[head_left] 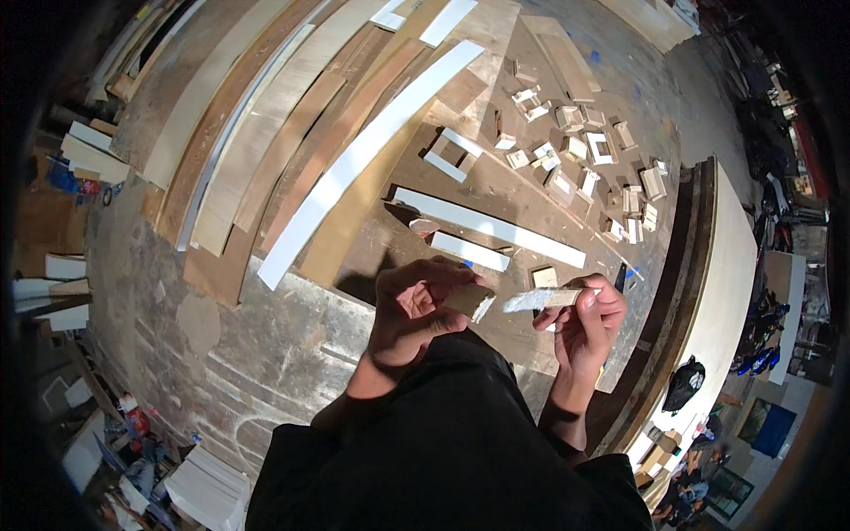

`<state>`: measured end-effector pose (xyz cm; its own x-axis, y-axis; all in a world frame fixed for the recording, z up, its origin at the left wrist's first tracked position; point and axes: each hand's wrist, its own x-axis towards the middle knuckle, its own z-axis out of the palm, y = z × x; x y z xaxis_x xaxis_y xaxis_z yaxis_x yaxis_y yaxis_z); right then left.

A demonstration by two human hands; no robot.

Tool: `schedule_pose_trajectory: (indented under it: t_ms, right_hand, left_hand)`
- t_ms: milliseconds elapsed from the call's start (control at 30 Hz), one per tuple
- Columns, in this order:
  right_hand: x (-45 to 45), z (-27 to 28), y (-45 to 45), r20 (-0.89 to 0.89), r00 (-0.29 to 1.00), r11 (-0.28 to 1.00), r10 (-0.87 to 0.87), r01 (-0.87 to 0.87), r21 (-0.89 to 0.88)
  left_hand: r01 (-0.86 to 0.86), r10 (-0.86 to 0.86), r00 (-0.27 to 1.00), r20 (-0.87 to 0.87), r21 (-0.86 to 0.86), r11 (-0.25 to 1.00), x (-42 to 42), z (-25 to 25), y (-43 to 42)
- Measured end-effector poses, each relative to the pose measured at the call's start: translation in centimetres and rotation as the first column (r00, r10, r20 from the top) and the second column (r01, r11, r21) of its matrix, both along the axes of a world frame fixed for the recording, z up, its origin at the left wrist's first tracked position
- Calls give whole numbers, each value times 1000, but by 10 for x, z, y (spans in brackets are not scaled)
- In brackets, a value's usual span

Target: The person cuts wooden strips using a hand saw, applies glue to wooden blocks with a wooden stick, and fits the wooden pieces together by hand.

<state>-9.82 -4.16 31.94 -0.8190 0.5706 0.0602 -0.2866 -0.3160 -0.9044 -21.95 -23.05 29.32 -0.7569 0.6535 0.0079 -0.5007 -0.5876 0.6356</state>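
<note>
Nearest, the left hand pinches a wooden block and the right hand a rough white-edged piece, apparently gripped outermost to keep facing ends exposed, while beyond lie a white strip and scattered small blocks.

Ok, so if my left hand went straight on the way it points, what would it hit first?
Your left hand, leading with its wood block, would probably meet the rough-ended piece in your right hand first, though depth is unclear.
</note>
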Motion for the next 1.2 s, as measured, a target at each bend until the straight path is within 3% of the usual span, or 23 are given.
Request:
schedule_pose_trajectory:
  t_ms: [167,267,367,500,633,767,833,967,1000,1200]
  right_hand:
    - [1,-9,-5,-5,997,995,72,-72,-64]
    - [-3,-11,0,13,1000,997,24,-23,-73]
    - [-6,-8,2,15,1000,997,-3,4,-75]
    - [-4,-1,-4,5,1000,995,-30,30,-94]
    - [-1,-10,-1,-3,996,994,88,-88,-57]
    - [-2,-8,1,13,999,995,-31,32,-97]
    - [-2,-3,1,-68,997,995,28,-35,-92]
    - [0,4,-8,-61,994,993,86,-91,-79]
    - [0,-1,-6,7,998,998,59,-59,-3]
    - [1,4,0,-1,1000,998,7,-7,-63]
  left_hand:
    - [35,-35,999,-9,-21,999,-3,1,1]
    - [25,-24,999,-36,39,999,-4,1,2]
    - [44,-44,998,44,18,999,-2,-1,-2]
    - [40,-40,999,12,6,999,-3,3,1]
    - [48,-47,998,-49,9,999,-3,6,1]
    - [57,-57,998,-25,4,998,0,1,-4]
    - [58,-58,998,-30,6,998,0,3,-4]
    - [53,-52,998,-40,19,998,2,5,-3]
    - [54,-53,998,-41,19,998,2,5,-3]
    - [53,-51,997,-65,20,998,4,5,-5]
